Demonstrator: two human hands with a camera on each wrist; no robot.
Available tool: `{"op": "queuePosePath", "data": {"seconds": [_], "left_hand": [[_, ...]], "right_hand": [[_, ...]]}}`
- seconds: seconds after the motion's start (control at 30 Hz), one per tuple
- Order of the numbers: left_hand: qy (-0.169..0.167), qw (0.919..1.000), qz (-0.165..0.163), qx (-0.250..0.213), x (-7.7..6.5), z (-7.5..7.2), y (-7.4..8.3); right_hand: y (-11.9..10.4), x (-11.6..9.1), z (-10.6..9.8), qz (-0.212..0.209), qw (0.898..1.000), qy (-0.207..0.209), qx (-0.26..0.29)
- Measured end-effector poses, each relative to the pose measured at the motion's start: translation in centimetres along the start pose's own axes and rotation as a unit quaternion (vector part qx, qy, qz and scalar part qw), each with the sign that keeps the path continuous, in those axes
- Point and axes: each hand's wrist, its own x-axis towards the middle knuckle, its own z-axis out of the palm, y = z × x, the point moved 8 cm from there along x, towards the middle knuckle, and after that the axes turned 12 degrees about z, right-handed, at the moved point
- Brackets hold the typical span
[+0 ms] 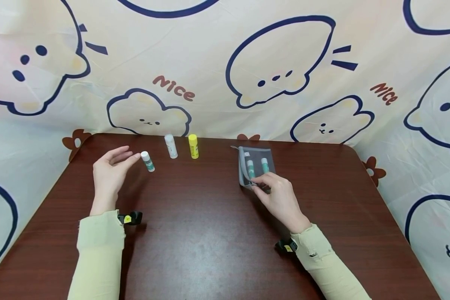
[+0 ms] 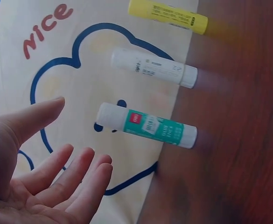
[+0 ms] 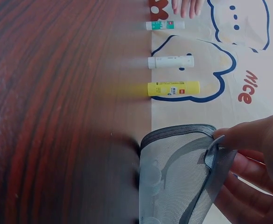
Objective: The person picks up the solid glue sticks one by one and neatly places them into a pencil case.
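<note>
Toward the table's far side, right of middle, a gray mesh pouch stands upright, its rim pinched between the right hand's thumb and fingers. The head view shows two teal-labelled sticks in the pouch; the right wrist view shows its dark edging more closely. The left hand, fingers loose and holding nothing, is near a green-labelled glue stick: in the head view they almost meet, in the left wrist view a gap shows. Rightward stand a white stick and a yellow stick, near the far edge. Open table spreads between the forearms.
</note>
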Motion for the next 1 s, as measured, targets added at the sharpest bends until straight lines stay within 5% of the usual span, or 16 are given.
{"op": "queuePosePath", "data": {"seconds": [0.6,1.0], "left_hand": [[-0.041,0.9991,0.007,-0.006,0.3,2.5,-2.0],[-0.071,0.9967,0.011,0.039,0.8,3.8,-3.4]], "right_hand": [[0.0,0.0,-0.1,-0.003,1.0,0.003,0.002],[0.1,0.0,-0.2,-0.003,1.0,0.006,0.0]]}}
